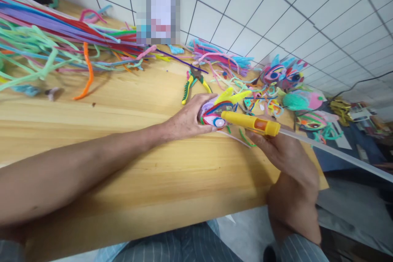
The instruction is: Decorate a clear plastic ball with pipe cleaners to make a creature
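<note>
My left hand point(192, 118) is closed around a small pipe-cleaner fish point(211, 110), coloured lilac, red, blue and white, with a round blue-and-white eye and yellow fuzzy strips rising from its top. In my right hand point(276, 145) is a yellow hot glue gun point(245, 121), a long translucent glue stick point(334, 151) running out of its rear. The gun's front end lies over the fish's side; whether the tip touches cannot be made out. The grip and most of my right fingers are hidden behind the gun. Green-and-yellow pliers point(194, 80) lie just beyond my left hand.
Long loose pipe cleaners point(61, 28) spread across the table's back left. A shorter bundle point(221, 55) lies by the tiled wall point(233, 4). Finished-looking fuzzy fish point(302, 100) and scraps crowd the right. A black cable point(353, 88) runs there. The wooden table's point(172, 172) front edge is near my lap.
</note>
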Motion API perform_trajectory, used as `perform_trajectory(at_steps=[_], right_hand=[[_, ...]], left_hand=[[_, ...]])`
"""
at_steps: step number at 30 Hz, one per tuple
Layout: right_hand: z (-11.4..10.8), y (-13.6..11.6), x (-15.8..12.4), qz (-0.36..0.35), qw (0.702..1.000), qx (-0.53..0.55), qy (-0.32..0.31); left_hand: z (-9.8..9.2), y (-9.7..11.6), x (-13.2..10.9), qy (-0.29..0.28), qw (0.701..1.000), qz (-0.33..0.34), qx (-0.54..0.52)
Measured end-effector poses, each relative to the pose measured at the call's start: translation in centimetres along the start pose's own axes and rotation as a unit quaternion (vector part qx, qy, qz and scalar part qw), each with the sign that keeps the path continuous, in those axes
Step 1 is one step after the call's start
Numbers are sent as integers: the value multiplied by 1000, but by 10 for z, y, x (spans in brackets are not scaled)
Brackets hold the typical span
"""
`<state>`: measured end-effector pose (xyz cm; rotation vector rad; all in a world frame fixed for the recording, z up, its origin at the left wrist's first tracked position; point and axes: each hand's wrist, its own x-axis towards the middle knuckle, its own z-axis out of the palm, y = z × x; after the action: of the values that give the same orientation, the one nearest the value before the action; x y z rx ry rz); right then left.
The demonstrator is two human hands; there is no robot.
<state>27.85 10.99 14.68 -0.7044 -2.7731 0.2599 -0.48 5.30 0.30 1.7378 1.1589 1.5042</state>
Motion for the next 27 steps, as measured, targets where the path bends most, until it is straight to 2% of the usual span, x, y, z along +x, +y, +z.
perform_trajectory(at_steps=[20, 27], right_hand=[[3, 5, -4, 24, 999, 17, 28], [0, 3, -4, 37, 999, 5, 15]], left_hand=[[-3, -1, -2, -6, 1000, 0, 9], [-4, -1, -2, -10, 1000, 0, 12]])
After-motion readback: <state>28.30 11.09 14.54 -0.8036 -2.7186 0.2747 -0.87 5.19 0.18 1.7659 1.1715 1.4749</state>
